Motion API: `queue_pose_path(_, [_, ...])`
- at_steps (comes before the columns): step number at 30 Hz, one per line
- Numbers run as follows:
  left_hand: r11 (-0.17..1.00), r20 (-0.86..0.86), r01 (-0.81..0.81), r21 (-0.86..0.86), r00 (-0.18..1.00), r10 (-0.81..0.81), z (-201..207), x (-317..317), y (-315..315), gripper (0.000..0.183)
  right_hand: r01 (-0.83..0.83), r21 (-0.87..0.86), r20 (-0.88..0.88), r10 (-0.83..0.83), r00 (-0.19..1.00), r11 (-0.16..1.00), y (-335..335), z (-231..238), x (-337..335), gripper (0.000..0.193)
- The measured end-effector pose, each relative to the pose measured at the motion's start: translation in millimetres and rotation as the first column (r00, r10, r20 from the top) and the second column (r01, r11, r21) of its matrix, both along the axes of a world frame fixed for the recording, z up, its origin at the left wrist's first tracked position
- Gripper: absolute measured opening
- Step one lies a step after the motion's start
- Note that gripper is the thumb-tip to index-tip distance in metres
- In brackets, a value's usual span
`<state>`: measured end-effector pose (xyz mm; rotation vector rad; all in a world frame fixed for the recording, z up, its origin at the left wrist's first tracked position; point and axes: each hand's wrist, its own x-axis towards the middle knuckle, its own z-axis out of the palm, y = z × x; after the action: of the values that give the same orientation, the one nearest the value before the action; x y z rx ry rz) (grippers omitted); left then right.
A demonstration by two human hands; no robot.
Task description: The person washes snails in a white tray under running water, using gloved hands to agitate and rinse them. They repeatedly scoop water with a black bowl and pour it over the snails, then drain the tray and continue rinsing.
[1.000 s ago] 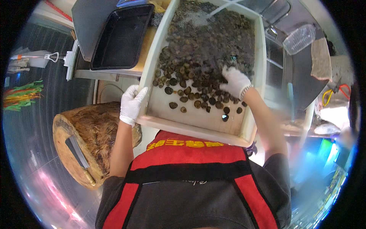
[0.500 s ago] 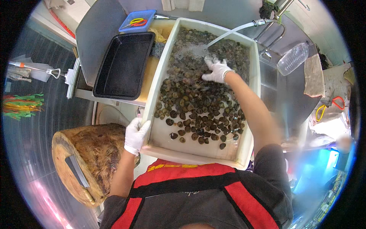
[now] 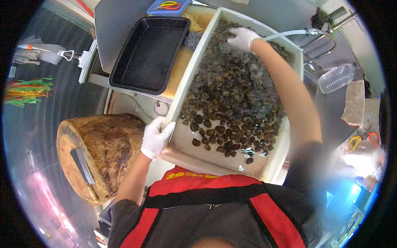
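A large white tub holds water and a thick layer of small, dark, rounded shellfish, too small to tell their exact kind. My left hand, in a white glove, grips the tub's near left rim, with its fingers wrapped over the edge. At the far end, my right hand, also gloved, is at the water's surface above the shellfish. Its fingers point left and look apart, holding nothing that I can see. A pale hose reaches in beside my right wrist, and its outlet is hidden there.
Left of the tub stands a black tray, with a blue basket of scissors behind it. A thick wooden block carrying a cleaver is at lower left. A metal faucet and a clear plastic container are on the right.
My right hand has moved toward the tub's far end, and its fingers look less spread. My left hand still grips the rim. The tub sits higher and further right in view, tilted more.
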<state>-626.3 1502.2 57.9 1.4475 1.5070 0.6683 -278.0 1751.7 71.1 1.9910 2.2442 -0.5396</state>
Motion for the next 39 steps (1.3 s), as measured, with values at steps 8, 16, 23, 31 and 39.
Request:
queue_pose_path(8, [0.997,-0.078,0.021,-0.071,0.997,-0.026,-0.6,-3.1,0.1,0.014,-0.053,-0.307,0.242,0.132,0.961,0.950,71.7,-73.8,-38.9,0.082])
queue_pose_path(16, [0.998,-0.017,-0.013,-0.061,1.000,0.012,3.1,0.0,1.6,0.016,-0.101,-0.021,0.171,0.103,0.980,0.995,1.5,-34.9,-56.5,0.049])
queue_pose_path(23, [0.999,-0.050,-0.006,-0.036,0.999,0.005,-2.5,-2.7,1.5,0.018,-0.274,-0.062,-0.152,0.263,0.953,0.960,-61.0,-27.9,-93.2,0.038])
queue_pose_path(31, [0.995,0.048,-0.013,-0.099,0.999,0.018,-4.9,-3.5,-0.2,0.018,-0.130,-0.053,-0.157,0.120,0.980,0.990,-84.0,-45.3,-114.0,0.044])
queue_pose_path(39, [0.995,0.156,0.017,-0.095,0.988,-0.002,-11.1,-5.5,-0.6,0.015,0.002,0.014,-0.490,0.005,0.872,1.000,-109.2,-33.0,-82.0,0.031])
